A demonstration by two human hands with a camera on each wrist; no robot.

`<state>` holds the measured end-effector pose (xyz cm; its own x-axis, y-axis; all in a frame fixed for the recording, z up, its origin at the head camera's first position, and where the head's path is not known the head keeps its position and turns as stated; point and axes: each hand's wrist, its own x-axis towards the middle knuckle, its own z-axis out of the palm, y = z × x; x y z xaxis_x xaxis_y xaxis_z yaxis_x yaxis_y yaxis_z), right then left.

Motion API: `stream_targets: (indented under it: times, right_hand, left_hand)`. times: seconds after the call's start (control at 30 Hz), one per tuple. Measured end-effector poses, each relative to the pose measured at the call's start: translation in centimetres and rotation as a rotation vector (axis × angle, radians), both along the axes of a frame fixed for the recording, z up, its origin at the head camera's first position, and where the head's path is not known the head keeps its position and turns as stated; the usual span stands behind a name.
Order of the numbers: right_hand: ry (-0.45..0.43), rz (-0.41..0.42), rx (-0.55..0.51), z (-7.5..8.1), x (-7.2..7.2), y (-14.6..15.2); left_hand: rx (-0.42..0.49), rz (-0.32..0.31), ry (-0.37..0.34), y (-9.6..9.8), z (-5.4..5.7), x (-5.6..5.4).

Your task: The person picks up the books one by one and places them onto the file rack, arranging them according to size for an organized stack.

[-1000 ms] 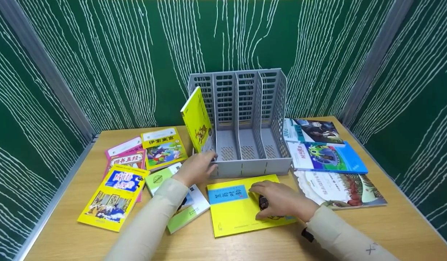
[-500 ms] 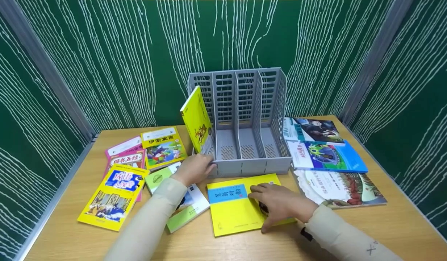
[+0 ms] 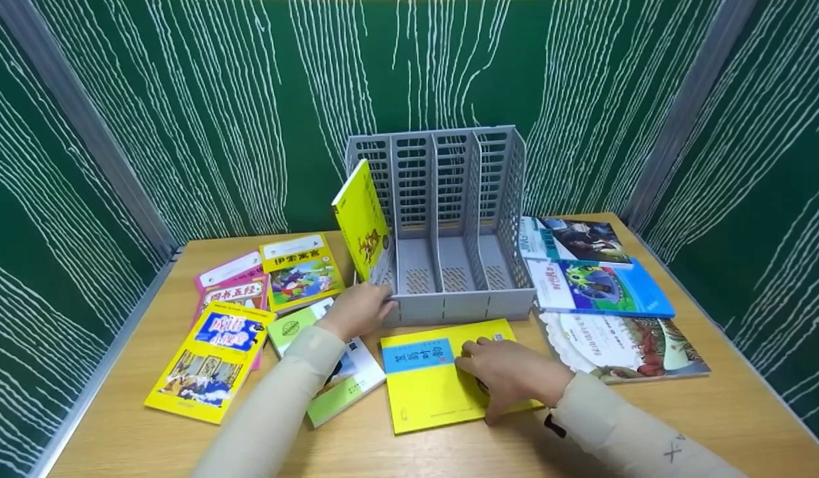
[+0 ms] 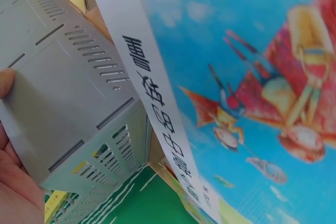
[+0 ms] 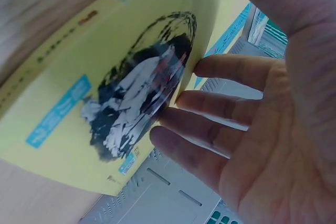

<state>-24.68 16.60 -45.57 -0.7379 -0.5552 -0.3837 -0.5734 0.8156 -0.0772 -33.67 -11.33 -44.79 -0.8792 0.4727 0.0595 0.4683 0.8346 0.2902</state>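
Note:
A grey file rack (image 3: 449, 305) with upright dividers stands at the back of the table. My left hand (image 3: 356, 311) grips its front left corner, with the thumb (image 4: 5, 82) over the panel in the left wrist view. Upright in the leftmost slot is a yellow book (image 3: 362, 222). My right hand (image 3: 512, 372) rests on another yellow book (image 3: 429, 392) with a blue title block, lying flat before the rack. Its spread fingers (image 5: 226, 72) touch the illustrated cover, while the thumb is down at the near edge. The right hand hides part of the cover picture.
Left lie a yellow idiom book (image 3: 210, 365), pink books (image 3: 233, 292), another yellow book (image 3: 300, 272) and a green-and-white book (image 3: 353, 392), partly under my left arm. Right of the rack, three books overlap, a blue one (image 3: 602, 285) in the middle. Green walls enclose the table.
My right thumb has slid from the cover of the flat yellow book toward its near edge, and the fingers have shifted slightly. The left hand stays at the rack's corner.

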Motion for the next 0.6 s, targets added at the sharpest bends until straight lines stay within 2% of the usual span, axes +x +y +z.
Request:
stream_targets:
  times: [0.07, 0.17, 0.3, 0.47, 0.6]
  right_hand:
    - [-0.007, 0.009, -0.001, 0.16, 0.15, -0.08]
    - [-0.001, 0.043, -0.017, 0.27, 0.37, 0.01]
    - [-0.012, 0.062, -0.071, 0.48, 0.49, 0.12]
    - [-0.058, 0.06, -0.111, 0.65, 0.46, 0.04]
    - [-0.026, 0.094, -0.135, 0.51, 0.54, 0.22]
  left_hand:
    - [0.004, -0.003, 0.007, 0.01, -0.05, 0.05]
    - [0.003, -0.029, 0.055, 0.0, -0.12, 0.16]
    - [0.003, -0.048, 0.1, -0.02, -0.16, 0.3]
    - [0.015, -0.028, 0.074, 0.02, -0.14, 0.35]
    - [0.025, -0.023, 0.06, 0.02, -0.01, 0.36]
